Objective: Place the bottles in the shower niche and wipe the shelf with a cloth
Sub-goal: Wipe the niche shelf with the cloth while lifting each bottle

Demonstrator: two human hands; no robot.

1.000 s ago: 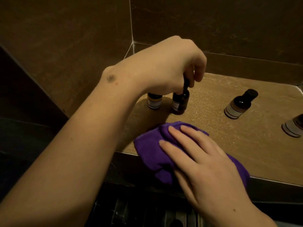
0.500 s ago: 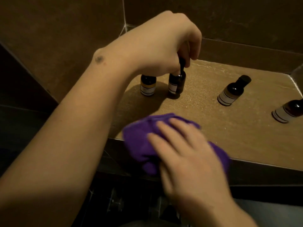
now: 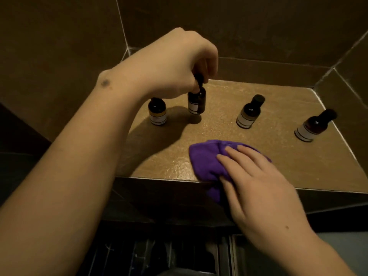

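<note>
Left hand (image 3: 171,62) pinches the cap of the held bottle (image 3: 196,102) from above, fingers curled round the neck. Bottle hangs upright, long axis vertical; its base looks just off the shelf (image 3: 278,156), shadow offset beneath, but contact can't be confirmed. Right hand (image 3: 256,188) lies flat, fingers straight, pressing the purple cloth (image 3: 205,160) against the shelf's front edge; part of the cloth droops over the lip.

Left to right across the niche:
- leftmost bottle (image 3: 157,113) stands upright just left of the held one, below the left wrist
- held bottle, directly under the left hand
- third bottle (image 3: 250,112) stands right of the left hand, behind the right fingertips
- fourth bottle (image 3: 314,125) furthest right, near the side wall (image 3: 350,100)

Both right-side ones appear tilted; likely lens distortion.

Key relation: the patch under the lifted bottle lies up and left of the cloth, so the right hand is the one to reach it, sweeping away from the body and leftwards. My read: wipe there, then set the bottle straight down.
</note>
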